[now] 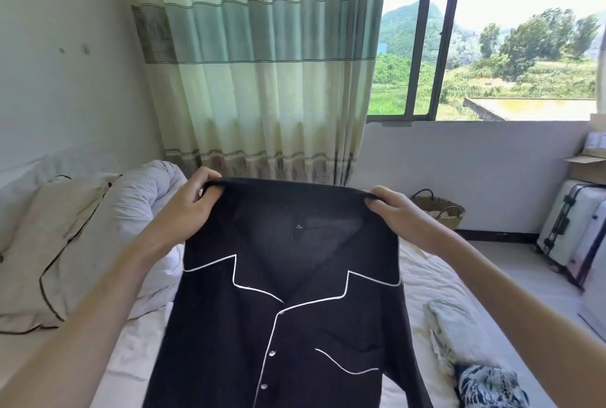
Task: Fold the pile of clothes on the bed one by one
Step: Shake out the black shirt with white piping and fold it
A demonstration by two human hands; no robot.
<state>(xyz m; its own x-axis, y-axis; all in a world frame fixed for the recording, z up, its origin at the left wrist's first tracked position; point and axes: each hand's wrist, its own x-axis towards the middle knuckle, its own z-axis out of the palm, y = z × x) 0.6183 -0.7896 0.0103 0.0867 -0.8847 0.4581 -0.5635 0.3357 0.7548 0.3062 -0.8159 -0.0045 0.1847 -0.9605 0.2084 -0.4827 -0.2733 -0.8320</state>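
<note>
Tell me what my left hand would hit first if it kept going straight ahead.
Probably the curtain. The left hand, holding the shirt, points forward over the quilt; depth is unclear.

A black shirt (288,309) with white piping is held up over the bed (423,273), front facing near, buttons closed. Its left shoulder is pinched by the left hand (188,207) and its right shoulder by the right hand (392,209). Folded clothes (465,345) lie on the bed at near right. A pillow (49,243) is seen at left.
</note>
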